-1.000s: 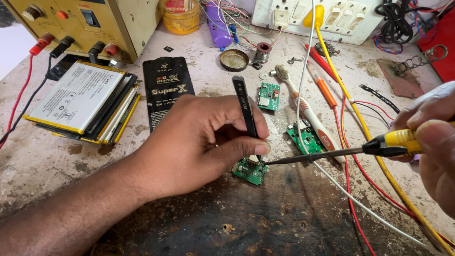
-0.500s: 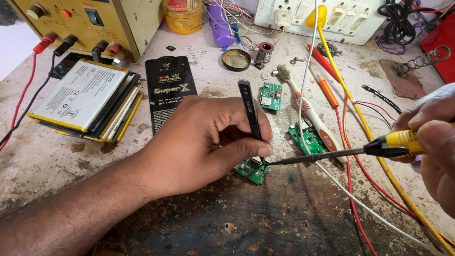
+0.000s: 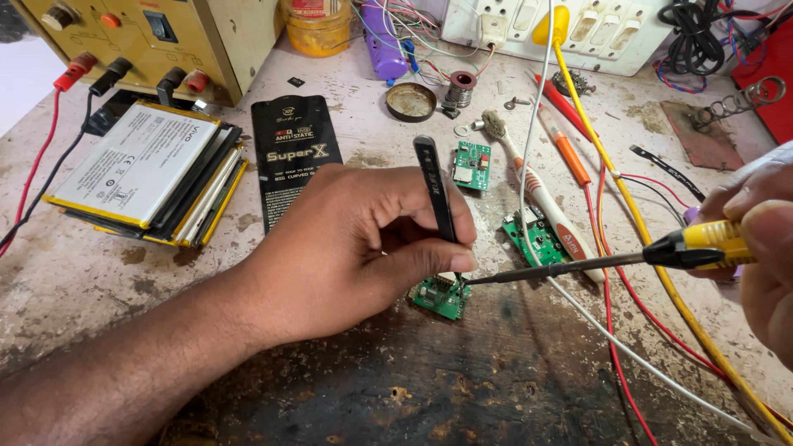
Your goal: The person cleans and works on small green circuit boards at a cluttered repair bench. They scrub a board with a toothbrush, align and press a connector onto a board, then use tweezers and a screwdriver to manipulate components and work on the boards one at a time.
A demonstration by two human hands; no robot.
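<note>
The board point(image 3: 442, 296) is a small green circuit board with a pale connector on top. It lies flat on the dark, scorched part of the desk point(image 3: 99, 281), just below the left hand point(image 3: 355, 248). The left hand's grip is closed on black tweezers point(image 3: 435, 188), held upright with the tips down at the board. The right hand point(image 3: 764, 248) has its grip closed on a yellow-handled iron point(image 3: 578, 266), whose tip touches the board's top edge. Compared with the earlier frame, hands, tools and board keep nearly the same positions; the tweezers stand slightly more upright.
</note>
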